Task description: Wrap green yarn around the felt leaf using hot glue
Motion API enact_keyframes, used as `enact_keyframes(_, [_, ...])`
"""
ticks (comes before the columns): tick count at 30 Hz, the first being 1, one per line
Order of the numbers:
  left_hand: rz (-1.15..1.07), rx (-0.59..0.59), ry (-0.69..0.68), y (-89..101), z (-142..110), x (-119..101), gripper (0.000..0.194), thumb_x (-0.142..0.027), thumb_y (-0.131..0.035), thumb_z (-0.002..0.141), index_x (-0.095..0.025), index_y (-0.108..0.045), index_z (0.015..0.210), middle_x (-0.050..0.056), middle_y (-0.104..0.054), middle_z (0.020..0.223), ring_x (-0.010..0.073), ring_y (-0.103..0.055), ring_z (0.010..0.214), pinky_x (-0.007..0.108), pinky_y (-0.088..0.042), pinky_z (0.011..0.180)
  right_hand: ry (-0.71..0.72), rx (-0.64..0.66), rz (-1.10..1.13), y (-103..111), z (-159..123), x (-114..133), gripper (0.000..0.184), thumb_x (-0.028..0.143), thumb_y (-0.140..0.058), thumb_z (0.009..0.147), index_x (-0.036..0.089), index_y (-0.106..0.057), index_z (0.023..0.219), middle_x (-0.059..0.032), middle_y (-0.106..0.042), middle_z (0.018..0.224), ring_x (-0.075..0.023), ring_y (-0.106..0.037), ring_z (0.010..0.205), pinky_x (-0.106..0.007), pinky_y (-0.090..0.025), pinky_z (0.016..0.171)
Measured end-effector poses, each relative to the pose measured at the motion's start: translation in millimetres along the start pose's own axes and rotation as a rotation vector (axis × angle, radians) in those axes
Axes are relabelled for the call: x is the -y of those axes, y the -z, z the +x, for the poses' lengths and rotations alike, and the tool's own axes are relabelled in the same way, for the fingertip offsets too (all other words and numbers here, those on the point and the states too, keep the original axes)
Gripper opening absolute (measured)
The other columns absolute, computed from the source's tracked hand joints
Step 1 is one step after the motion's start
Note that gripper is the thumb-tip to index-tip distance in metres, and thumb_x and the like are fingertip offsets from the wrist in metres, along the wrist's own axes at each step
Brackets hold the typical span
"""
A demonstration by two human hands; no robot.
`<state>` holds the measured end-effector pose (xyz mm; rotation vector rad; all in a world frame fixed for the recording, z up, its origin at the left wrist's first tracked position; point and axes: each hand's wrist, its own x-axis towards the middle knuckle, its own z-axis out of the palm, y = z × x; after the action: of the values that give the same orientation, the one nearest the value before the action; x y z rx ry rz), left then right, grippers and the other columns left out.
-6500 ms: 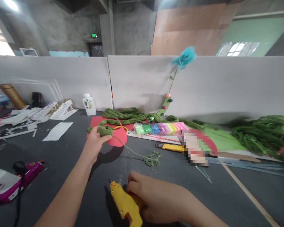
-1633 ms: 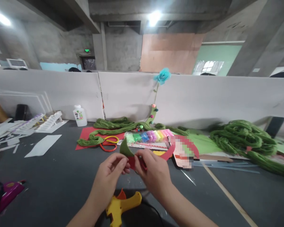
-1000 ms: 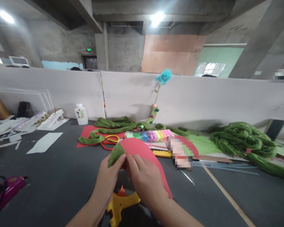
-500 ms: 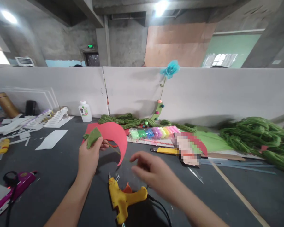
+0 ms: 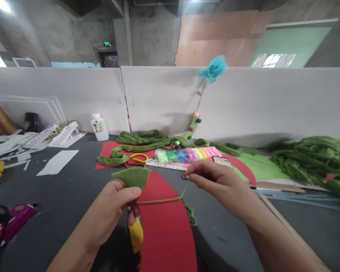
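Note:
My left hand (image 5: 113,206) is closed on a curved red foam piece (image 5: 164,223) whose tip (image 5: 132,176) is wrapped in green yarn. It holds the piece up in front of me. My right hand (image 5: 215,181) pinches a strand of green yarn (image 5: 164,199) that runs from the wrapped tip across the red foam. The loose end of the strand (image 5: 190,214) hangs down by the foam's right edge. A yellow glue gun (image 5: 136,236) lies on the table below my left hand, mostly hidden by the foam.
Green yarn bundles (image 5: 138,141) lie on a red sheet (image 5: 106,149) with a packet of coloured clay (image 5: 184,155). More yarn (image 5: 311,158) is at the right. A white bottle (image 5: 98,127), white foam scraps (image 5: 56,162) and a magenta glue gun (image 5: 13,219) are at the left. White partition boards (image 5: 164,98) stand behind.
My left hand has brought the red foam piece closer and lower. My right hand, open above the glue gun before, now pinches the yarn strand and pulls it to the right.

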<state>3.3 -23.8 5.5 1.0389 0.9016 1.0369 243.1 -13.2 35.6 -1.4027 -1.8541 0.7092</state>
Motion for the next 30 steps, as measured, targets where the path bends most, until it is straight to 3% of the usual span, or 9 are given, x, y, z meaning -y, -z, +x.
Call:
enact_keyframes(3, [0.104, 0.109, 0.100, -6.8, 5.6, 10.1, 0.016, -0.023, -0.060, 0.071, -0.015, -0.065, 0.058, -0.002, -0.056, 0.046, 0.0071, -0.047, 0.039, 0.017, -0.037, 0.038, -0.055, 0.137, -0.155, -2.6, 4.9, -8.3, 0.015, 0.029, -0.051, 0.081, 0.020, -0.064, 0.082, -0.0018, -0.061, 0.073, -0.0145, -0.051, 0.061, -0.025, -0.036, 0.052])
enact_keyframes(5, [0.151, 0.158, 0.142, -12.0, 9.0, 15.6, 0.014, -0.022, -0.058, 0.072, -0.014, -0.064, 0.061, -0.003, -0.054, 0.047, 0.0057, -0.044, 0.038, 0.016, -0.035, 0.038, -0.068, 0.127, -0.175, -6.6, 5.8, -9.7, 0.020, 0.034, -0.052, 0.083, 0.020, -0.064, 0.077, -0.0013, -0.060, 0.070, -0.0143, -0.050, 0.061, -0.025, -0.035, 0.053])
enact_keyframes(7, [0.191, 0.196, 0.174, -16.4, 10.9, 18.7, 0.014, -0.022, -0.057, 0.072, -0.014, -0.062, 0.062, -0.004, -0.052, 0.047, 0.0047, -0.042, 0.037, 0.015, -0.033, 0.038, -0.075, 0.120, -0.067, -12.8, 4.5, -6.8, 0.028, 0.040, -0.049, 0.084, 0.018, -0.062, 0.073, -0.0005, -0.056, 0.067, -0.0137, -0.048, 0.061, -0.024, -0.033, 0.053])
enact_keyframes(11, [0.224, 0.257, 0.228, -20.4, 10.9, 20.4, 0.013, -0.022, -0.057, 0.073, -0.015, -0.060, 0.062, -0.004, -0.050, 0.047, 0.0049, -0.040, 0.038, 0.016, -0.033, 0.040, -0.139, 0.325, 0.323, -27.4, 0.3, 0.8, 0.029, 0.040, -0.054, 0.083, 0.016, -0.059, 0.066, 0.0034, -0.047, 0.060, -0.0095, -0.040, 0.056, -0.022, -0.029, 0.051])
enact_keyframes(13, [0.218, 0.273, 0.228, -20.6, 10.4, 20.6, 0.012, -0.022, -0.057, 0.073, -0.016, -0.061, 0.064, -0.004, -0.051, 0.049, 0.0054, -0.041, 0.039, 0.017, -0.034, 0.040, -0.191, 0.365, 0.479, -32.6, -0.6, 1.3, 0.026, 0.035, -0.058, 0.080, 0.015, -0.057, 0.063, 0.0047, -0.045, 0.057, -0.0077, -0.037, 0.053, -0.021, -0.026, 0.049])
enact_keyframes(17, [0.205, 0.275, 0.181, -17.7, 11.9, 22.1, 0.014, -0.029, -0.061, 0.074, -0.017, -0.067, 0.068, -0.002, -0.056, 0.057, 0.0075, -0.044, 0.045, 0.019, -0.037, 0.045, -0.293, 0.335, 0.707, -35.9, 0.3, -1.6, 0.025, 0.032, -0.063, 0.076, 0.016, -0.054, 0.060, 0.0080, -0.037, 0.049, -0.0054, -0.025, 0.045, -0.020, -0.017, 0.042])
enact_keyframes(23, [0.309, 0.163, -0.073, -8.5, 14.8, 26.2, 0.022, -0.032, -0.065, 0.075, -0.019, -0.065, 0.057, -0.002, -0.051, 0.057, 0.0115, -0.045, 0.060, 0.021, -0.038, 0.060, -0.357, 0.273, 0.833, -36.5, 0.6, -0.1, 0.024, 0.032, -0.070, 0.069, 0.015, -0.054, 0.061, 0.0079, -0.038, 0.051, -0.0047, -0.023, 0.045, -0.021, -0.012, 0.042])
enact_keyframes(26, [0.281, 0.212, -0.067, -8.1, 14.8, 25.8, 0.019, -0.032, -0.063, 0.077, -0.020, -0.067, 0.062, -0.001, -0.055, 0.062, 0.0122, -0.047, 0.063, 0.022, -0.038, 0.062, -0.372, 0.286, 0.858, -37.2, 0.1, 0.6, 0.026, 0.034, -0.071, 0.068, 0.016, -0.053, 0.061, 0.0072, -0.040, 0.053, -0.0047, -0.025, 0.045, -0.021, -0.014, 0.042])
enact_keyframes(30, [0.163, 0.216, 0.008, -14.0, 14.4, 24.7, 0.013, -0.026, -0.062, 0.078, -0.020, -0.068, 0.068, -0.001, -0.060, 0.071, 0.0128, -0.052, 0.069, 0.023, -0.042, 0.069, -0.247, 0.231, 0.741, -36.0, -0.3, -1.2, 0.026, 0.035, -0.066, 0.074, 0.016, -0.054, 0.062, 0.0068, -0.038, 0.053, -0.0053, -0.026, 0.047, -0.021, -0.015, 0.042])
